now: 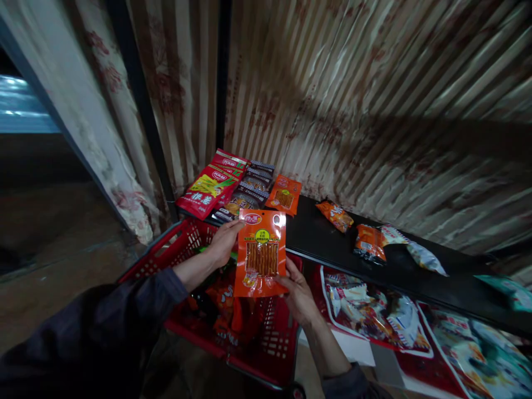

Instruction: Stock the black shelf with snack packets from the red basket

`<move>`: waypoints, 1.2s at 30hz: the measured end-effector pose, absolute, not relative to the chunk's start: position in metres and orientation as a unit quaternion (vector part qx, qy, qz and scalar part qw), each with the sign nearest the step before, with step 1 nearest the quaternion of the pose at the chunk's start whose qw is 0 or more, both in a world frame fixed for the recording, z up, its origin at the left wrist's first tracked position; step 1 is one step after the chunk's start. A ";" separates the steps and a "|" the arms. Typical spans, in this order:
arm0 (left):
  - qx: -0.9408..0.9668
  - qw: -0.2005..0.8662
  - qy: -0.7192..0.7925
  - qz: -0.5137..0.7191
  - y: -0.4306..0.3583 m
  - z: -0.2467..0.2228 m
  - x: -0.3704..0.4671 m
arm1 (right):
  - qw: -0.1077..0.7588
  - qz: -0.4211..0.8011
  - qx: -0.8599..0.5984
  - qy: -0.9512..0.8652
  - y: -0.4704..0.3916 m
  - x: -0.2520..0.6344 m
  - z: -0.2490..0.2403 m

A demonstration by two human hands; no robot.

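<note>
Both hands hold up one orange snack packet (261,255) with a clear window showing brown sticks. My left hand (222,244) pinches its upper left edge, and my right hand (297,291) grips its lower right side. Beneath the packet is a red basket (187,321) with orange and green bags in it. Behind, on the black shelf (311,238), lie a similar orange packet (285,195), dark checkered packets (249,191) and red packets (214,185).
Farther right on the shelf are orange bags (369,244), a white bag (424,257) and a green bag (509,291). Below it, trays (428,352) hold wrapped snacks. A floral curtain (374,111) hangs behind, beside dark posts (222,72).
</note>
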State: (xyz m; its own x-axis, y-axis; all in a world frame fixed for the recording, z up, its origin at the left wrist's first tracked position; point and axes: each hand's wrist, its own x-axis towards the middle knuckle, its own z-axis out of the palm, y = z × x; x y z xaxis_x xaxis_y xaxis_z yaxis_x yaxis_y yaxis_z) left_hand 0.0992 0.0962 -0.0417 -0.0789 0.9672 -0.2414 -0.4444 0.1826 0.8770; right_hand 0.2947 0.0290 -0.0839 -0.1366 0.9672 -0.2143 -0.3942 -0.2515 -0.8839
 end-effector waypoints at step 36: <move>0.377 0.730 0.405 0.401 0.072 -0.073 0.110 | 0.605 0.589 -0.485 -0.228 0.070 0.305 -0.095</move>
State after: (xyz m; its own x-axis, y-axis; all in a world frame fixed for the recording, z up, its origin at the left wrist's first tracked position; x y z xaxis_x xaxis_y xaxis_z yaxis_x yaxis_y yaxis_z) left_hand 0.1097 0.0723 -0.0731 0.3497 0.8913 -0.2886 -0.2807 0.3936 0.8754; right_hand 0.3047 0.0703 -0.0947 0.2018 0.9339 -0.2952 -0.4919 -0.1640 -0.8551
